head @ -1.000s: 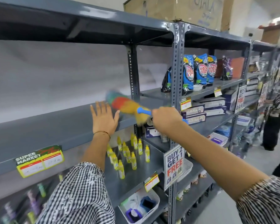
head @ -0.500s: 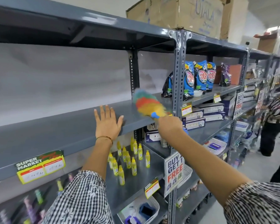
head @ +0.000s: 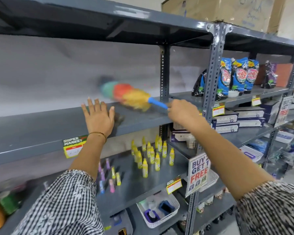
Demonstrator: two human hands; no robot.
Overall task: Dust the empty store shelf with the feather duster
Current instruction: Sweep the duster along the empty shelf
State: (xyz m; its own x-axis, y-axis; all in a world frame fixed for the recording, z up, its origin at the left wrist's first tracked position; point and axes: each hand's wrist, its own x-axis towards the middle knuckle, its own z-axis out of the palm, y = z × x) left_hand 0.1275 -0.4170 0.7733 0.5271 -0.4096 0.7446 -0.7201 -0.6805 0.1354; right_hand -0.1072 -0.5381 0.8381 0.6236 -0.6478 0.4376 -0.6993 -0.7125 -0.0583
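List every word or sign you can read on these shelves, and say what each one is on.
"SUPER MARKET": price tag on the empty shelf's front edge; its handwriting is unreadable.
"BUY 2 GET 1 FREE": hanging sign on the upright post.
"FREE": second hanging sign farther right, otherwise blurred.
Blue pouches: logo too blurred to read.
Other price tags, cardboard box scribbles, yellow bottles: unreadable.

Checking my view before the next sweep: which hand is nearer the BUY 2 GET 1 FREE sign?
Right. The right hand grips the feather duster handle above the sign, by the same upright. The left hand lies flat on the empty shelf, farther left.
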